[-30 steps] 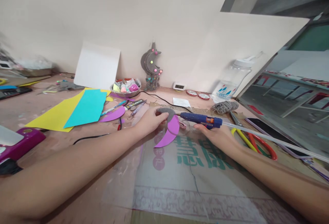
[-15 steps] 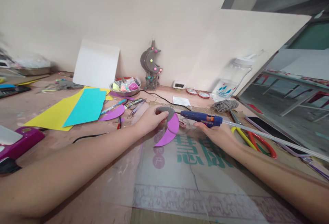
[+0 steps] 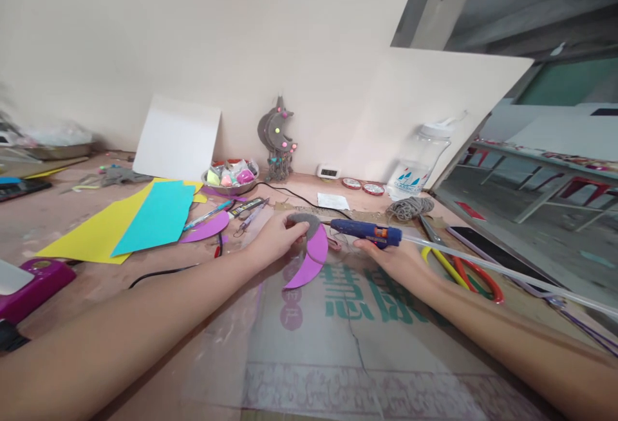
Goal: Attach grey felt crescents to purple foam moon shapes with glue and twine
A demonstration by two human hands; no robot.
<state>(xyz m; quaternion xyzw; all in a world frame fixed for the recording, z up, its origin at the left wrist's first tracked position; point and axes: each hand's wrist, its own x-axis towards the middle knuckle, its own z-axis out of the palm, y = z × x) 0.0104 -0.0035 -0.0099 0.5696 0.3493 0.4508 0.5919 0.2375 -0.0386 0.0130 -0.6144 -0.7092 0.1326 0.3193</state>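
Observation:
Between the thumb and fingers of my left hand (image 3: 284,235) is a purple crescent cutout (image 3: 313,260), its upper end covered in grey yarn (image 3: 306,220). My right hand (image 3: 393,255) is closed around a blue glue gun (image 3: 367,232), with a long clear glue stick (image 3: 483,261) coming out of its back. The gun's nozzle points left, close to the yarn-covered end; whether it touches cannot be made out. Under both hands lies a printed plastic sheet (image 3: 309,350). A loose strand of grey yarn (image 3: 355,337) trails down over the sheet.
At right are scissors (image 3: 458,273), a phone (image 3: 497,257), a grey yarn ball (image 3: 410,208) and a clear bottle (image 3: 418,160). A finished-looking moon ornament (image 3: 277,131) leans on the wall beside a bowl of pompom bags (image 3: 251,184). Yellow sheets (image 3: 82,234) and a turquoise sheet (image 3: 154,218) lie left.
The camera view has tilted up and shifted slightly, so the things sit lower and further left. Both hands keep their holds, and the glue gun stays beside the crescent's yarn-covered end.

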